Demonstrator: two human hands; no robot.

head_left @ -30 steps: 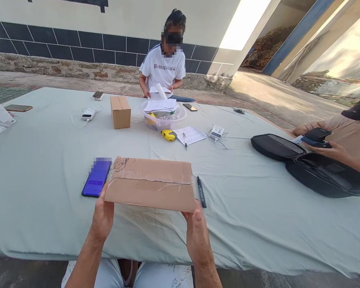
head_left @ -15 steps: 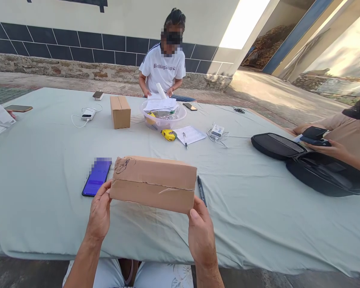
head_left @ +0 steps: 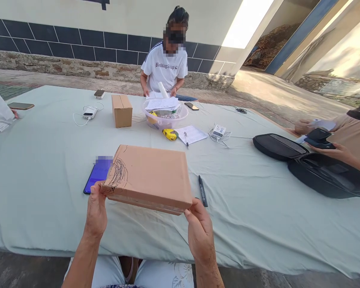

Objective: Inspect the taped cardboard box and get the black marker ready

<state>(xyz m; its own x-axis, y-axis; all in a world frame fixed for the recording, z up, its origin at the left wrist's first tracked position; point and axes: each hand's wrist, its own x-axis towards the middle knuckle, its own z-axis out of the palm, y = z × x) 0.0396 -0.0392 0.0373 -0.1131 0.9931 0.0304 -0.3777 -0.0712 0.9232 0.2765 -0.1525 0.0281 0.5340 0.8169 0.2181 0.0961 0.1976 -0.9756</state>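
Observation:
I hold a flat brown cardboard box (head_left: 148,176) above the near edge of the table, its broad face turned up and a black scribble at its near left corner. My left hand (head_left: 95,212) grips the near left corner, fingers closed on it. My right hand (head_left: 200,232) grips the near right corner the same way. A phone with a lit purple screen (head_left: 97,176) lies on the cloth just left of the box, partly hidden by it. A black marker pen (head_left: 202,191) lies just right of the box.
The table wears a pale green cloth (head_left: 42,160). A small upright carton (head_left: 121,111), a clear bowl of papers (head_left: 164,114), a yellow tape measure (head_left: 169,134) and a power bank (head_left: 89,113) lie farther back. A seated person (head_left: 165,64) faces me. An open black case (head_left: 312,166) and another person's hands (head_left: 333,150) are at right.
I have tipped the box toward me, so its broad scribbled face now shows instead of the taped side. Both hands stayed on its near corners.

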